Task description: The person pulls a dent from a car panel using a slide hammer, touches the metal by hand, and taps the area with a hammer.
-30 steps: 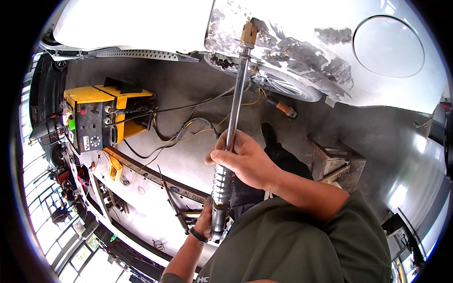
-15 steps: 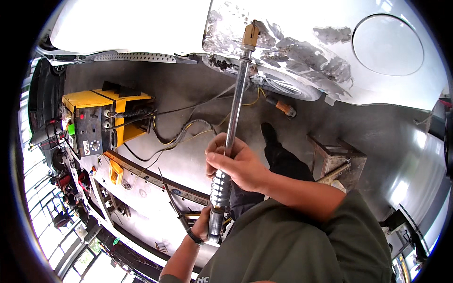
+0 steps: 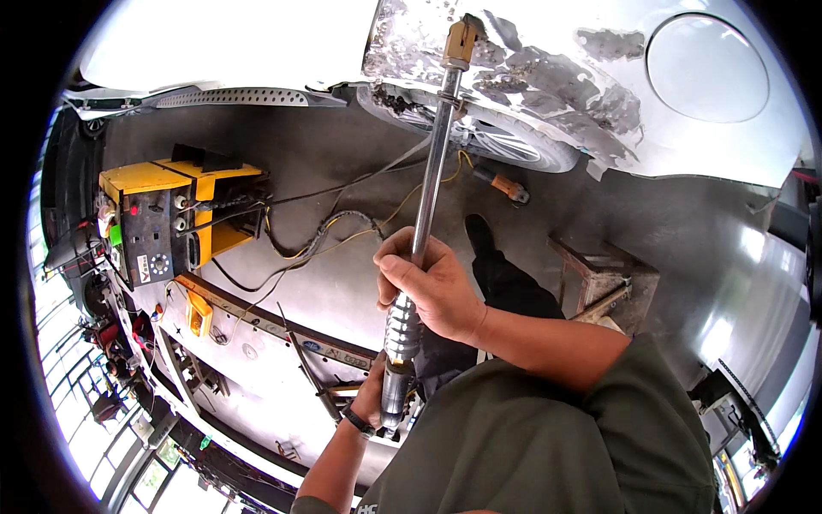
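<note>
There are two hands: one right hand (image 3: 432, 287) and one left hand (image 3: 372, 398). Both are on one long metal rod tool (image 3: 425, 206). There is one white car (image 3: 548, 77), and one car wheel (image 3: 492, 141) shows. There is one yellow and black machine (image 3: 167, 218) on the floor. There is one small wooden stool (image 3: 604, 278). One small orange tool (image 3: 501, 184) lies by the wheel. One black shoe (image 3: 479, 236) shows.
</note>
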{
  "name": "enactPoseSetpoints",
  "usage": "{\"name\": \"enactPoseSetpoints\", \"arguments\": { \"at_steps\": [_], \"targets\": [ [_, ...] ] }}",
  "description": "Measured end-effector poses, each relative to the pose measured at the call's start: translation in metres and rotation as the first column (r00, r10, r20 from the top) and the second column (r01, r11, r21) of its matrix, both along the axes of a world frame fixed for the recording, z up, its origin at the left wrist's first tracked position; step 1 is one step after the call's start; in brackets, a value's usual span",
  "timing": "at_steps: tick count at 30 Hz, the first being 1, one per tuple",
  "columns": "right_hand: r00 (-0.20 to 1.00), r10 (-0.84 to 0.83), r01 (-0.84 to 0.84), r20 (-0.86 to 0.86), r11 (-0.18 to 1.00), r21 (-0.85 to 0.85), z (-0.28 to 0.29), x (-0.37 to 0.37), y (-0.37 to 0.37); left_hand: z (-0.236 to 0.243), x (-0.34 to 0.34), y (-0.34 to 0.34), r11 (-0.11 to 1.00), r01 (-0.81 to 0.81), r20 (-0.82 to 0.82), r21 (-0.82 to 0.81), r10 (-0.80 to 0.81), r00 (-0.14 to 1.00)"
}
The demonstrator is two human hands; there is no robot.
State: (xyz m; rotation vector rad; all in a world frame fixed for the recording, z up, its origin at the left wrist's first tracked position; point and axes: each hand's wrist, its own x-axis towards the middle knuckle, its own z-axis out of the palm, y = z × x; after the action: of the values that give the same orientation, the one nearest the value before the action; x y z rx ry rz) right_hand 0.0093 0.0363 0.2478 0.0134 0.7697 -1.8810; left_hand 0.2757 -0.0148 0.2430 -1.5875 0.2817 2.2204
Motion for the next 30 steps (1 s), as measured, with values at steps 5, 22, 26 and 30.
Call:
{"name": "enactPoseSetpoints", "arguments": {
  "at_steps": [5,22,26,30],
  "targets": [
    [0.991,0.13,-0.13,-0.039,0.991,-0.011,-0.011,-0.008,-0.002,-0.026,0.048,0.009,0.393,0.292,0.118,-0.872,-0.41,0.904],
    [0.978,0.205,-0.193,-0.039,0.962,0.194,-0.008,-0.012,0.033,-0.026,0.003,0.018,0.993,0.023,0.043,-0.115,-0.019,0.999],
    [0.957,0.279,-0.263,-0.08,0.95,0.167,-0.01,-0.017,0.029,-0.029,0.007,0.022,0.998,-0.03,0.03,-0.054,0.032,0.999],
    [0.961,0.268,-0.256,-0.067,0.955,0.151,-0.006,-0.017,0.026,-0.017,0.003,0.02,0.998,-0.037,0.005,-0.051,0.037,0.999]
  ]
}}
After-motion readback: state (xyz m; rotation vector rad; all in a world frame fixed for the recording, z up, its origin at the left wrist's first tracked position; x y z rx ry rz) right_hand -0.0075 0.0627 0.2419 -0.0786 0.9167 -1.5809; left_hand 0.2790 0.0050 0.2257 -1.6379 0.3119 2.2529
